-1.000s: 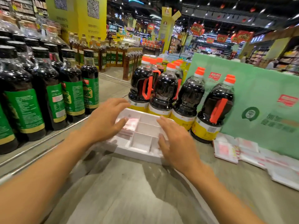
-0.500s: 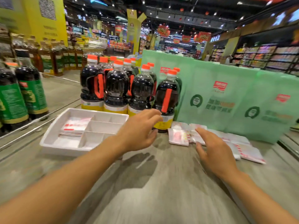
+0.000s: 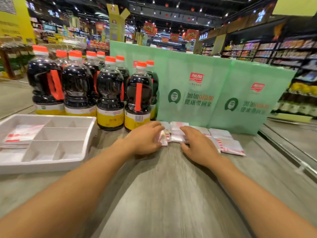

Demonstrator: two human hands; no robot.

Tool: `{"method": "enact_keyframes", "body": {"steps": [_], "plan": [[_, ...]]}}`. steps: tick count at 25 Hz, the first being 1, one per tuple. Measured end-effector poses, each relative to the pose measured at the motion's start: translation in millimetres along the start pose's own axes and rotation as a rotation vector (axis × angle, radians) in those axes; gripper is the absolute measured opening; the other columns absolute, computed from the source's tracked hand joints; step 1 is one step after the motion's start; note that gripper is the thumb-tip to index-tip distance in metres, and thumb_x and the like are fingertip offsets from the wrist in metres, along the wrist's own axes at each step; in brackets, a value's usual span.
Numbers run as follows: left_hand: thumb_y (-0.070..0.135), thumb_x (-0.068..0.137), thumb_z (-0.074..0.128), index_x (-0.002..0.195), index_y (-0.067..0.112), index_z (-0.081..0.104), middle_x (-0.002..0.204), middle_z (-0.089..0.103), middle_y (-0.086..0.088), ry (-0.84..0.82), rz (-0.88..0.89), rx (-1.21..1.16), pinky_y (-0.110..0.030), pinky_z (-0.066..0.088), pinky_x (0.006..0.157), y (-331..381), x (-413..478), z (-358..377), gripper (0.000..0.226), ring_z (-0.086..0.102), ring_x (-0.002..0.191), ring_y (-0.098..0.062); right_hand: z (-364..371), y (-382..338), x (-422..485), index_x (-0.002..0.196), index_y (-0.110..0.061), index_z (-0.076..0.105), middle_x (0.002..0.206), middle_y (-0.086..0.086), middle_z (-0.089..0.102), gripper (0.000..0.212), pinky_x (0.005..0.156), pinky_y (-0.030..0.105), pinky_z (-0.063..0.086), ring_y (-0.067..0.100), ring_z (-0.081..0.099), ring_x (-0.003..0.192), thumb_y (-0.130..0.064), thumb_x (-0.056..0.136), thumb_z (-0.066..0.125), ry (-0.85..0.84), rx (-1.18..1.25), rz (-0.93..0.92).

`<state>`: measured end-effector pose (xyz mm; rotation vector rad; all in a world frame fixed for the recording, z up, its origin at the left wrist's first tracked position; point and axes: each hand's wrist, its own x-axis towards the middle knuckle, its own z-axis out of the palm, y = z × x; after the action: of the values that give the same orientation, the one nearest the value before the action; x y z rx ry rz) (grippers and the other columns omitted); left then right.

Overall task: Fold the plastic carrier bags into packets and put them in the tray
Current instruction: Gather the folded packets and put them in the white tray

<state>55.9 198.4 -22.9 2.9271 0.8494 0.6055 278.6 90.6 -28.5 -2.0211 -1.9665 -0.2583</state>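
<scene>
Wood-grain counter point(image 3: 171, 194); two green printed tote bags point(image 3: 188, 69) upright along the back right. Just left of them is a cluster of orange-capped dark sauce bottles point(image 3: 109, 90), and a white divided tray point(image 3: 51, 162) sits near left with folded packets point(image 3: 18, 134) in its left compartment. Pile of white-and-red plastic carrier bags point(image 3: 229, 146) lies flat at the foot of the totes, well apart from the tray. Left hand point(image 3: 145, 140) has fingers curled round the pile's left-end bag, edge lifted; right hand point(image 3: 199, 146) lies on the pile beside it, fingers fairly straight, pressing down.
</scene>
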Motion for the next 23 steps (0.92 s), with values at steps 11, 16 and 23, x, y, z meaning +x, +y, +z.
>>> {"method": "enact_keyframes", "body": {"steps": [11,16,23], "plan": [[0.037,0.094,0.051,0.133,0.025,0.053,0.124,0.064,-0.004,-0.115,-0.084,0.089,-0.045,0.054,0.083,4,-3,18,0.042,0.061,0.108,-0.029,5,-5,13,0.131,-0.019,0.054,0.121,0.01,0.066,0.038,0.083,0.042,0.052,0.033,0.06,0.107,-0.031,0.096,0.046,-0.151,-0.122,0.046],[0.012,0.091,0.054,0.127,0.027,0.059,0.119,0.068,-0.003,-0.029,-0.041,0.108,-0.042,0.054,0.076,8,-20,9,0.04,0.064,0.104,-0.031,-1,-18,-5,0.099,-0.017,0.06,0.095,0.006,0.069,0.013,0.063,0.037,0.045,0.031,0.063,0.087,-0.013,0.092,0.05,-0.065,-0.194,0.036],[0.003,0.081,0.059,0.12,0.024,0.065,0.115,0.073,0.0,0.099,0.002,0.065,-0.044,0.056,0.073,5,-52,-11,0.045,0.066,0.102,-0.031,-12,-33,-28,0.12,-0.018,0.066,0.109,0.002,0.074,0.033,0.077,0.042,0.058,0.026,0.069,0.096,-0.007,0.091,0.055,0.083,-0.129,-0.034]]}}
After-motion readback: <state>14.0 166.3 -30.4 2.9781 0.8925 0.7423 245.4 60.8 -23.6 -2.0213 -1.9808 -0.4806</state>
